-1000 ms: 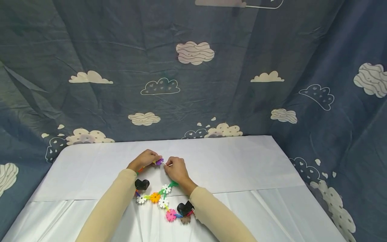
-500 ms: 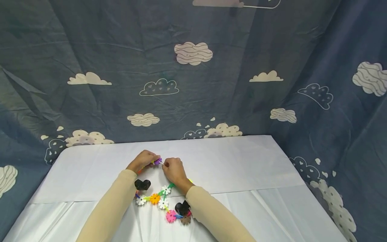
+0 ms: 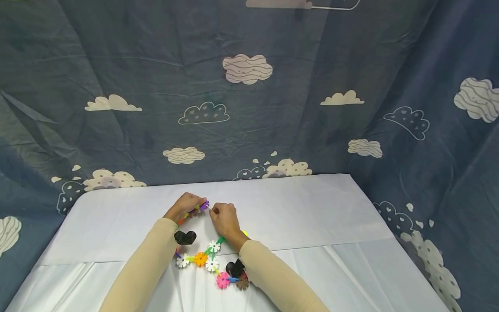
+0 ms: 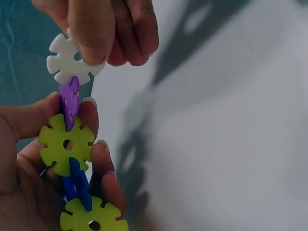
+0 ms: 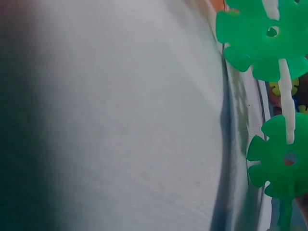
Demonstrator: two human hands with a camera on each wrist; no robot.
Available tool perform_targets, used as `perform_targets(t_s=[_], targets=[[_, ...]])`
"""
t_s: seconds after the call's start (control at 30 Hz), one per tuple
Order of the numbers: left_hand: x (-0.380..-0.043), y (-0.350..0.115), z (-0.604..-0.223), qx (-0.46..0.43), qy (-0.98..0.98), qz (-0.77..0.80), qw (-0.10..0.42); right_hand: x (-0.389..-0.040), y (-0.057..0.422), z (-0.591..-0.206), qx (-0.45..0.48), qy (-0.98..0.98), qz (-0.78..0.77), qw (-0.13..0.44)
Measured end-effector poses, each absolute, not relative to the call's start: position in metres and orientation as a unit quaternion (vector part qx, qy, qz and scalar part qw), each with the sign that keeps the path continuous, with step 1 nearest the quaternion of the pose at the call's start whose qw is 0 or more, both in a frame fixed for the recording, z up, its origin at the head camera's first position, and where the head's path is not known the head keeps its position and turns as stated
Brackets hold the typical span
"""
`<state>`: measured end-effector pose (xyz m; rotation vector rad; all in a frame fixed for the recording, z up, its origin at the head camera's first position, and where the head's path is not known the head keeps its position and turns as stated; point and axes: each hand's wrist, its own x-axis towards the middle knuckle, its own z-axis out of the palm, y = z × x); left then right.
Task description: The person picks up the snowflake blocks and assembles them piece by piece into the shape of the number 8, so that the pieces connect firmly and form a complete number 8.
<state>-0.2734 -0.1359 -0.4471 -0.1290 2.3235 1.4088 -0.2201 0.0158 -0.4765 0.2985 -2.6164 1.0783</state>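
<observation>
In the head view my left hand [image 3: 184,208] and right hand [image 3: 226,219] meet above the back half of the table. My left thumb and fingers pinch a purple notched disc [image 4: 70,102], seen nearly edge-on. Below it, along the left palm, a yellow-green disc [image 4: 66,144], a blue disc [image 4: 76,184] and another yellow-green disc [image 4: 94,216] link into a chain. Thumb and fingers of my right hand pinch a white notched disc [image 4: 62,62], its lower edge right at the purple disc's top. Green discs [image 5: 276,159], joined by a white one, show in the right wrist view.
More of the disc chain lies on the white-covered table [image 3: 312,208]: an orange disc [image 3: 200,259], a pink disc [image 3: 223,280] and a brown disc [image 3: 242,283] among several. Black heart-shaped pieces [image 3: 185,237] sit at both wrists. A cloud-patterned curtain [image 3: 156,65] hangs behind.
My right hand has shifted slightly left and turned, hiding more of the white disc. The purple disc has risen a little. Lower chain discs have slid slightly toward the front right.
</observation>
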Motion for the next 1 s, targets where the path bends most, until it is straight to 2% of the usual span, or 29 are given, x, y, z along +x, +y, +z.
perform_targets(t_s=[0.33, 1.0], targets=[[-0.2734, -0.1410, -0.4431, 0.016, 0.838, 0.491, 0.239, -0.2200, 0.0146, -0.4781, 0.129, -0.893, 0.389, 0.186], [-0.2728, -0.1354, -0.4383, -0.002, 0.842, 0.495, 0.216, -0.2196, 0.0114, -0.4761, 0.139, -0.898, 0.354, 0.219]])
